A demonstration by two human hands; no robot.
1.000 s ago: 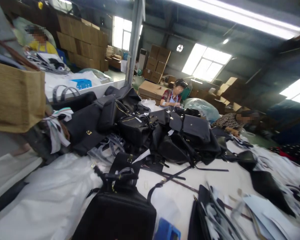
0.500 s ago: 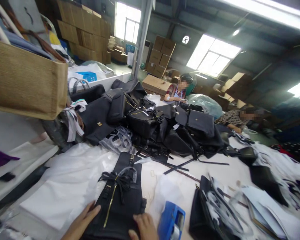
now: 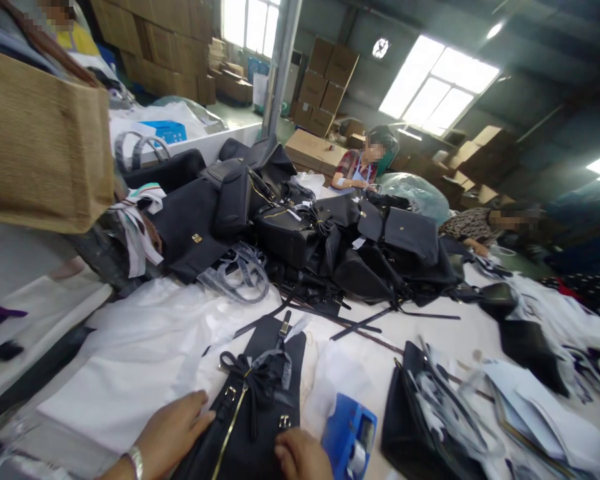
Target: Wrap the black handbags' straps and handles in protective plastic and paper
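Observation:
A black bag [image 3: 267, 417] lies in front of me, with a gold zip down its front, side buckles, and a black bow near its top. My left hand [image 3: 173, 430], with a bracelet at the wrist, grips the bag's left edge, its fingertips on the black material. On the opposite side, my right hand [image 3: 305, 453] has its fingers bent over the edge below a buckle. Clear wrapping hangs around the upper strap [image 3: 283, 333]. The bag's lower end is cut off by the frame. Close beside my right hand stands a blue tape dispenser [image 3: 347, 433].
A heap of black bags [image 3: 300, 233] covers the table's far side. White sheets [image 3: 110, 373] lie at left, below a brown woven bag [image 3: 40, 140]. Another black bag [image 3: 405, 407] and papers [image 3: 540, 407] lie at right. People sit beyond the heap.
The black bag has shifted rightward and closer to me, its top end tilting further right. Both hands have moved with it, the left reaching further over its edge. The view has shifted slightly.

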